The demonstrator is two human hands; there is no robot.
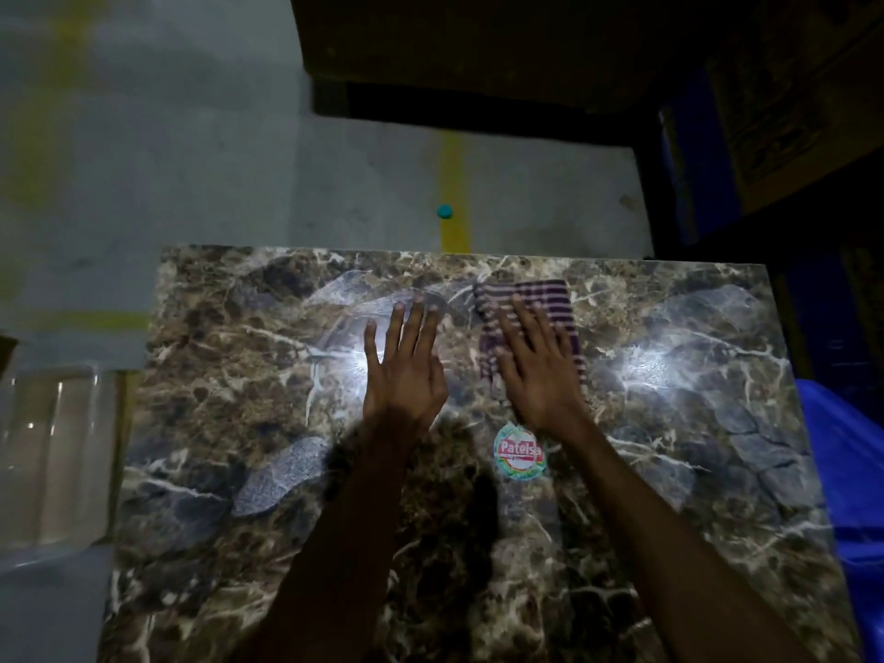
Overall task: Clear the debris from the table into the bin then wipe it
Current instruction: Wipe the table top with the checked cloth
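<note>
While flat: two hands point(404, 370), one cloth point(531, 323).

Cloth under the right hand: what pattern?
Purple and white stripes on the cloth; the head view shows it, right hand pressed flat on top.

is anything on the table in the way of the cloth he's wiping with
Nothing visible. The right hand lies flat on the striped cloth; the marble table around it shows only a flat round sticker. The left hand rests beside it.
</note>
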